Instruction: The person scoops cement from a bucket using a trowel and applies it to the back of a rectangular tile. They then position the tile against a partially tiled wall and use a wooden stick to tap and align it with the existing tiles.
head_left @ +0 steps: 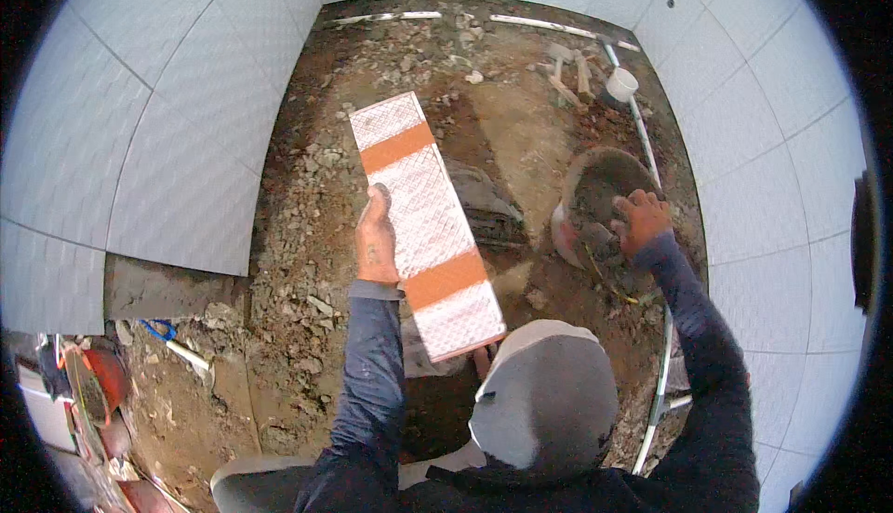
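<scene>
My left hand (376, 234) grips the side of a long, narrow tile strip (430, 215) with a pale cross-hatched face and two orange bands, held tilted above the dirt floor. My right hand (640, 220) is inside a grey mortar bucket (586, 173) at the right, fingers curled on something I cannot make out among the grey mortar. A dark mound (493, 206) lies partly hidden behind the strip. My knee (544, 392) in grey cloth rises between my forearms.
Pale tiled walls (167, 141) surround the rubble-strewn floor (307, 169). White pipes (549, 25) run along the back and right edges. A white cup (621, 85) and several tools (572, 76) lie at the back right. A red container (107, 378) and blue loop (158, 329) are at lower left.
</scene>
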Demonstrator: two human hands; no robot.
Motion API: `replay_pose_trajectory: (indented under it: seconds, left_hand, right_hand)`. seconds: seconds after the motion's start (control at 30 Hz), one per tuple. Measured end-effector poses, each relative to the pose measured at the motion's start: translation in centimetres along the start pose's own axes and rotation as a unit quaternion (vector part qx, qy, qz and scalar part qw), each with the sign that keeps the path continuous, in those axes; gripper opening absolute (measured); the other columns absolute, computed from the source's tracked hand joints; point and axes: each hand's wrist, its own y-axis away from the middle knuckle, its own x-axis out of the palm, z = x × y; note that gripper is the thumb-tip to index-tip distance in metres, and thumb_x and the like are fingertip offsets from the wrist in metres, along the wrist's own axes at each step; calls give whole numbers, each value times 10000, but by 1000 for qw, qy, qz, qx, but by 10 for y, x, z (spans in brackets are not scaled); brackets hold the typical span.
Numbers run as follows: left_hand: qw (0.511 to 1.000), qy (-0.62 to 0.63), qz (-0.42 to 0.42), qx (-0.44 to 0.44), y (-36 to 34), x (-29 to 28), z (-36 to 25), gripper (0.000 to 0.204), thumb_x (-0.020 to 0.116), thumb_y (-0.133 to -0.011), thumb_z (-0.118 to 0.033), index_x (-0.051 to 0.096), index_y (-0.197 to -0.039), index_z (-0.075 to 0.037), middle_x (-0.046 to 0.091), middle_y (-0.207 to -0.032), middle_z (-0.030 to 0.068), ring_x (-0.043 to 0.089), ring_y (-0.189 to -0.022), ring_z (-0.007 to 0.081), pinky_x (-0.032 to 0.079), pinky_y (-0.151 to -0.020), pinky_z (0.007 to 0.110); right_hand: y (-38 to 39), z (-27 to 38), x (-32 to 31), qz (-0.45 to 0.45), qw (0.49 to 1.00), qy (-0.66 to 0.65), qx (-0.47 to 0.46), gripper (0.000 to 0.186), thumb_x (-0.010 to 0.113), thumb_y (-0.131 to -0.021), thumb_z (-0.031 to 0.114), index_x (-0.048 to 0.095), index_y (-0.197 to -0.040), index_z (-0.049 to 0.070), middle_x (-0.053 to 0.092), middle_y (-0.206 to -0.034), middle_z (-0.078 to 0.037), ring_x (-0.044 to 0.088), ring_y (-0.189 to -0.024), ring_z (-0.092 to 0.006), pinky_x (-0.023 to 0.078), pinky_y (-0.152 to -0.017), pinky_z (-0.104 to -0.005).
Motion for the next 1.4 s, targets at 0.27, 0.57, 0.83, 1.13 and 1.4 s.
replay_pose_trajectory:
  seconds: [0.27, 0.57, 0.83, 1.13, 1.4]
  left_hand:
    - [986, -39, -56, 150, 16, -29, -41, 550, 429, -1050, -437, 511, -1343, 22, 615, -1272, 128, 620, -1136, 240, 480, -1020, 376]
    - [985, 119, -13, 125, -4, 3, -17, 573, 411, -1046, -470, 476, -1413, -35, 622, -1281, 118, 616, -1152, 240, 505, -993, 394]
    - [979, 199, 2, 55, -1, 11, -18, 612, 335, -1048, -525, 488, -1407, -54, 620, -1300, 109, 644, -1111, 256, 529, -956, 422]
    - [955, 273, 71, 90, 0, 8, -31, 615, 368, -1031, -542, 513, -1393, -67, 634, -1283, 106, 642, -1086, 259, 515, -961, 418]
    - [959, 257, 67, 94, 2, 6, -28, 632, 399, -1012, -567, 526, -1386, -74, 634, -1285, 110, 644, -1083, 256, 520, -953, 422]
  right_hand:
    - [26, 47, 8, -160, 971, -180, -5, 383, 722, -853, 258, 673, -1154, 27, 660, -1086, -194, 619, -1062, -370, 500, -909, -451]
    - [38, 127, -26, 188, 600, -777, -13, 534, 616, -961, 360, 538, -1326, -22, 670, -1058, -124, 647, -967, -232, 522, -857, -354]
    - [26, 158, -50, 143, 691, -680, -200, 651, 658, -902, 365, 501, -1365, -66, 672, -1122, -135, 637, -968, -198, 506, -863, -341]
    - [11, 161, -21, 136, 723, -647, -200, 730, 691, -817, 267, 447, -1418, -68, 696, -1092, -170, 665, -945, -213, 521, -845, -345]
    - [21, 171, -31, 143, 692, -683, -186, 763, 731, -825, 337, 456, -1410, -69, 707, -1056, -163, 674, -871, -196, 545, -781, -350]
